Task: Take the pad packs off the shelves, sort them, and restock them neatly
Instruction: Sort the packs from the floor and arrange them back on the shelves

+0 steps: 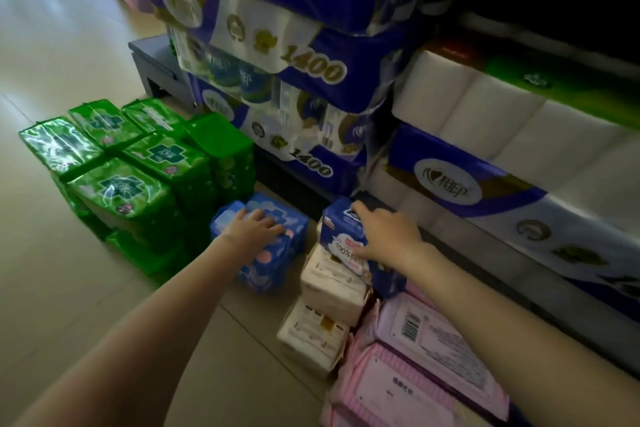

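two hands: left hand (258,226) flat on blue packs (277,253), right hand (384,236) gripping a blue-white pack (341,230); green packs (138,177) beside.

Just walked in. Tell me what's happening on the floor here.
A person is sorting pad packs on the floor in front of shelves stacked with toilet paper packs. The left hand rests on a blue floral pack beside a group of green packs. The right hand grips a blue-and-white pack sitting on top of a stack of cream packs. Pink packs lie flat nearest the person.
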Tool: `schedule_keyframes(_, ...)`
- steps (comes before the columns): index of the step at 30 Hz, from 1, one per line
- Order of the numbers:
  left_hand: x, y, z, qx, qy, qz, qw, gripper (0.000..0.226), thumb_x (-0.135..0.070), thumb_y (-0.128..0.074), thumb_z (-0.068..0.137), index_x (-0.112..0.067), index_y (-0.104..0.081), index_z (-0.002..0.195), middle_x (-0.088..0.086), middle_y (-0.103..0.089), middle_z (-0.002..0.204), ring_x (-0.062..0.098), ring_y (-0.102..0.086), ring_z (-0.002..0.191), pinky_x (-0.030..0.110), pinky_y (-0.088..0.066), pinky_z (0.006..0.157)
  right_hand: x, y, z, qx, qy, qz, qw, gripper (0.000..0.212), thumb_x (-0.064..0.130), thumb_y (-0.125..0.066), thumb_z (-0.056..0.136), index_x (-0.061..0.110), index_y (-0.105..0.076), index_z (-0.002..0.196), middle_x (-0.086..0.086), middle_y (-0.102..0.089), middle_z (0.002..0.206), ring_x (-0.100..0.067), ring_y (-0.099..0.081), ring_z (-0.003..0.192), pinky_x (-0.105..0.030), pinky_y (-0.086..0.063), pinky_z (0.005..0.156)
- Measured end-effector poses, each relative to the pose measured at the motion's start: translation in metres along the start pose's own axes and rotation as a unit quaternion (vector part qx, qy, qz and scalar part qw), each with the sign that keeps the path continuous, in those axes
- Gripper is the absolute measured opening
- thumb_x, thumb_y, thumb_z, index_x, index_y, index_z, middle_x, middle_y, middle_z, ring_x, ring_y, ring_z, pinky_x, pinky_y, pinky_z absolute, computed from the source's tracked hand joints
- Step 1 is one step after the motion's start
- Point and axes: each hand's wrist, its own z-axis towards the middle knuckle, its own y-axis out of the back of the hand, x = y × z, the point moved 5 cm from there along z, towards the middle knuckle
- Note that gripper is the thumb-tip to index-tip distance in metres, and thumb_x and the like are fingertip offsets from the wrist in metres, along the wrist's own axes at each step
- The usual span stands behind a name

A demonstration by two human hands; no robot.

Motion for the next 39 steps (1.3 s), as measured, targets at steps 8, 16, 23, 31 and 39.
schedule_keyframes(8,-0.003,-0.011,0.028,0.101,0.026,-0.033,0.994,0.053,-0.022,-0.048,0.096,-0.023,-0.028,0.145,0.002,-0.032,0.149,0.023,-0.033,0.136,0.039,-0.030,0.107,-0.005,-0.004,-0.001,-0.029,0.001,0.010,1.000,0.075,0.046,-0.060,0.087,0.026,-0.016,0.145,-0.011,-0.049,0.132,-0.031,-0.052,0.114,-0.040,-0.042,0.086)
schedule_keyframes(16,-0.049,0.122,0.008,-0.367,0.048,-0.262,0.891,0.032,-0.008,-0.053,0.086,-0.008,-0.056,0.117,0.016,-0.054,0.118,0.034,-0.051,0.109,0.047,-0.037,0.092,-0.087,0.025,-0.055,-0.022,0.021,0.248,0.968,0.072,0.041,-0.075,0.075,0.026,-0.037,0.134,0.000,-0.052,0.130,-0.015,-0.057,0.101,-0.024,-0.049,0.079)
schedule_keyframes(23,-0.240,0.238,-0.009,-0.492,-0.251,-0.271,0.788,0.030,-0.012,-0.046,0.074,-0.005,-0.061,0.099,0.018,-0.057,0.098,0.037,-0.056,0.088,0.045,-0.044,0.075,-0.238,0.007,-0.217,0.015,-0.130,0.217,0.967,0.062,0.038,-0.081,0.069,0.024,-0.049,0.121,0.009,-0.057,0.114,-0.009,-0.054,0.097,-0.022,-0.041,0.080)
schedule_keyframes(31,-0.469,0.180,-0.051,-0.359,-0.515,-0.067,0.775,0.043,-0.027,-0.035,0.064,-0.014,-0.067,0.091,0.008,-0.064,0.091,0.028,-0.062,0.077,0.034,-0.047,0.067,-0.298,-0.158,-0.372,0.265,-0.197,0.197,0.923,0.065,0.030,-0.077,0.076,0.018,-0.043,0.130,-0.001,-0.050,0.127,-0.018,-0.050,0.109,-0.022,-0.035,0.076)
schedule_keyframes(39,-0.533,0.100,-0.062,-0.173,-0.536,0.160,0.811,0.045,-0.023,-0.039,0.092,-0.018,-0.039,0.137,0.004,-0.036,0.143,0.026,-0.033,0.129,0.040,-0.023,0.105,-0.272,-0.267,-0.413,0.318,-0.149,0.189,0.917,0.070,0.038,-0.072,0.080,0.017,-0.035,0.135,-0.005,-0.046,0.133,-0.024,-0.047,0.116,-0.033,-0.041,0.091)
